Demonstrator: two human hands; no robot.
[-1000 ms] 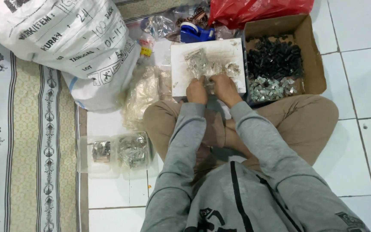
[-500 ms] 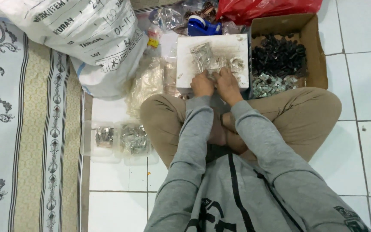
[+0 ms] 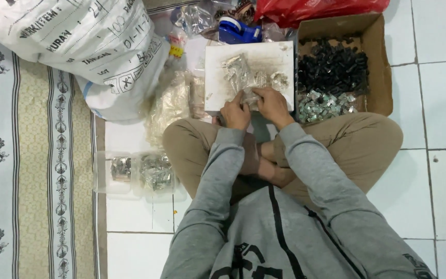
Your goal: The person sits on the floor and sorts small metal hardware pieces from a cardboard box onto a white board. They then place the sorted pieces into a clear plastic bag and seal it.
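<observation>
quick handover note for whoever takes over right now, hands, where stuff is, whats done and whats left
Left hand and right hand: both at the near edge of the white board, fingers on a clear packet of small metal parts; grip itself unclear.
More filled packets lie on the board.
Cardboard box to the right holds loose black parts and metal parts.
Two clear tubs at the left hold more metal parts.
Done: several packets filled. Left: plenty of loose parts in the box.
</observation>
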